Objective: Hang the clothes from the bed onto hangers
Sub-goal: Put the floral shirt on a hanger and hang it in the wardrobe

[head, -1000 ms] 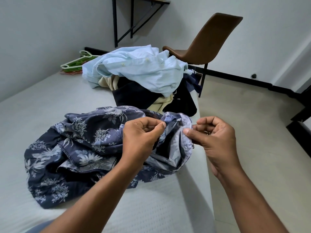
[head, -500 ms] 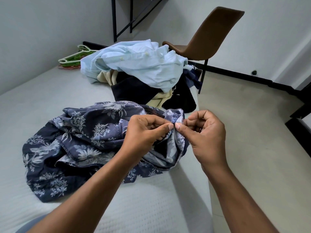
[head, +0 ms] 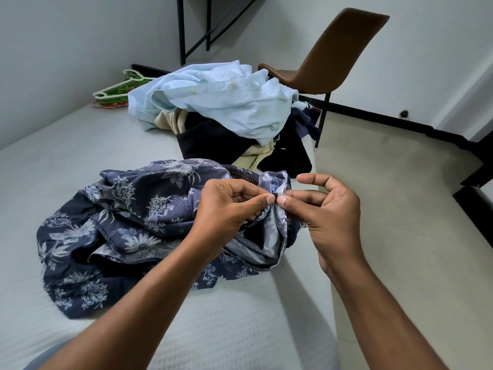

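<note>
A navy floral shirt (head: 128,225) lies crumpled on the white bed (head: 80,156), its collar end raised near the bed's right edge. My left hand (head: 229,209) pinches the shirt's front edge between thumb and fingers. My right hand (head: 325,209) pinches the same spot from the right, fingertip to fingertip with the left, at a small dark button. Farther back sits a pile of clothes with a light blue shirt (head: 218,102) on top of dark and beige garments (head: 213,140). Green and white hangers (head: 117,89) lie behind the pile, by the wall.
A brown chair (head: 333,57) stands on the floor just beyond the bed's far right corner. Black table legs (head: 194,28) rise against the back wall. Beige floor (head: 400,196) runs along the bed's right side, with dark furniture at the far right.
My right hand moved left to meet my left hand at the shirt's edge, and its index finger has since lifted. The shirt's collar end bunched up between them.
</note>
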A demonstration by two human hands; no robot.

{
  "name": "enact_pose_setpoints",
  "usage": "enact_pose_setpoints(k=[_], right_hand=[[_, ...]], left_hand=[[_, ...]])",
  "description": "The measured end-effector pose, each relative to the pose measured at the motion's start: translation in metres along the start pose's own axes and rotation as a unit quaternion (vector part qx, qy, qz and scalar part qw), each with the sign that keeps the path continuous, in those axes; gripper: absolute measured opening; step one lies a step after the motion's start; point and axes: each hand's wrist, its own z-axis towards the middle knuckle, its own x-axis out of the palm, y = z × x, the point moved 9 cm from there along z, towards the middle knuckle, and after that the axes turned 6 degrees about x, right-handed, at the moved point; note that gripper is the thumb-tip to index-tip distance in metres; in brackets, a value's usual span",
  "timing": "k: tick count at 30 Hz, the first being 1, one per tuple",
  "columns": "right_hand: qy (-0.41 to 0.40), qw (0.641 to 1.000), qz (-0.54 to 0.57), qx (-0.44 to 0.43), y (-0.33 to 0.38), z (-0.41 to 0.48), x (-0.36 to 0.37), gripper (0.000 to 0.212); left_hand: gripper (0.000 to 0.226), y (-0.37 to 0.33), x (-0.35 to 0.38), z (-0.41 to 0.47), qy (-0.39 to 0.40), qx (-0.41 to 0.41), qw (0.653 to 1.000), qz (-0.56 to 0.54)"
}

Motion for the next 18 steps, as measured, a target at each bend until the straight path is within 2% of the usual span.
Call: enact_pose_setpoints(k=[6,10,18], right_hand=[[0.037,0.997,0.062,0.037,-0.003,0.002,0.004,0.026],[0.043,0.998,0.035,0.039,-0.008,0.004,0.005,0.03],[0.041,0.999,0.024,0.026,-0.009,0.007,0.001,0.033]], left_hand=[[0.016,0.004,-0.007,0.001,-0.017,-0.011,1.0,0.0],[0.016,0.001,-0.002,-0.001,0.009,0.001,1.0,0.009],[0.013,0.002,0.001,-0.001,0.012,0.011,1.0,0.008]])
